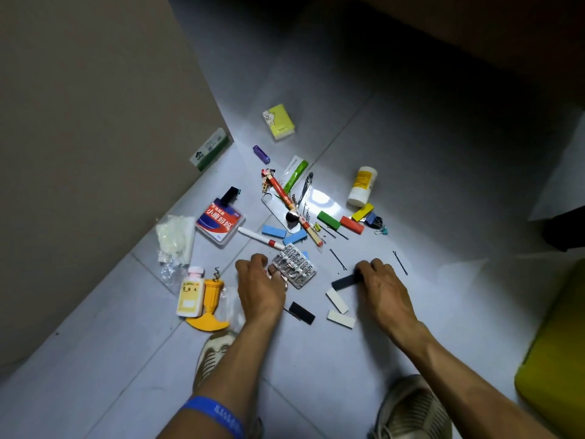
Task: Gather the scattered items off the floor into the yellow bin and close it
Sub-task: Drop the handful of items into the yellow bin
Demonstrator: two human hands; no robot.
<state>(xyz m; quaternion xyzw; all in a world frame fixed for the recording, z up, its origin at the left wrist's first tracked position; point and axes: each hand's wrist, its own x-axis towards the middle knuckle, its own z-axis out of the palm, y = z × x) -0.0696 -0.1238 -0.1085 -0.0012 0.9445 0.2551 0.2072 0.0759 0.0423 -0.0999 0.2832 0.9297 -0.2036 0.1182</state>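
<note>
Gripping a dark grey block (pixel 345 282) at one end, the right hand (pixel 384 288) curls its fingers round it on the floor (pixel 411 172). Beside it, the left hand (pixel 260 285) pinches a silver blister pack (pixel 296 269). 2 white blocks (pixel 337 300) lie between them; the yellow bin (pixel 557 369) stands at far right.

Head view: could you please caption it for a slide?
Left hand at blister pack, right hand pinching dark block.
</note>
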